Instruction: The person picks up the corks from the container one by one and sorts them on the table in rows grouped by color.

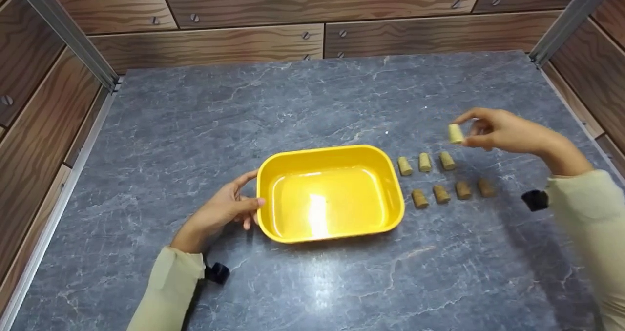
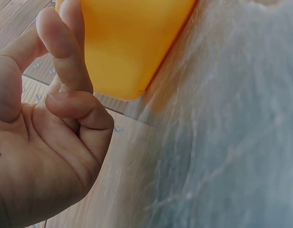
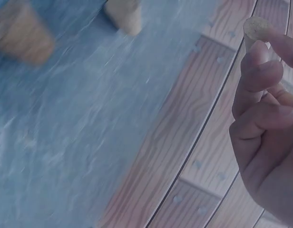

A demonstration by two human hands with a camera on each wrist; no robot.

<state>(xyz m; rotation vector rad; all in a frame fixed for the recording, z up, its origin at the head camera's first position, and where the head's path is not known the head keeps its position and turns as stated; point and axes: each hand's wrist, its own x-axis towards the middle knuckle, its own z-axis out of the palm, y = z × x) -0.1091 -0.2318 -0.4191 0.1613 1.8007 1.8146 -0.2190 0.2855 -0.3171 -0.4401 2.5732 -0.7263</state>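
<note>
A yellow plastic tub [image 1: 327, 238] sits mid-table with its bare inside floor showing. My left hand [image 1: 227, 204] grips its left end, thumb over the rim and fingers against the outer wall; the left wrist view shows those fingers bent beside the tub's side [image 2: 132, 47]. Between thumb and forefinger, my right hand [image 1: 503, 131] pinches a pale tapered cork [image 1: 455, 133], raised above the table. The round end of that cork [image 3: 257, 28] shows in the right wrist view. Below the right hand lie three pale corks, the nearest one [image 1: 447, 160] almost under the fingers.
A second row, of several darker brown corks [image 1: 441, 194], lies nearer the front, right of the tub. Wood-patterned panels [image 1: 210, 43] wall the grey marbled table [image 1: 234, 111] at the back and sides. Metal posts [image 1: 73, 38] stand at the back corners.
</note>
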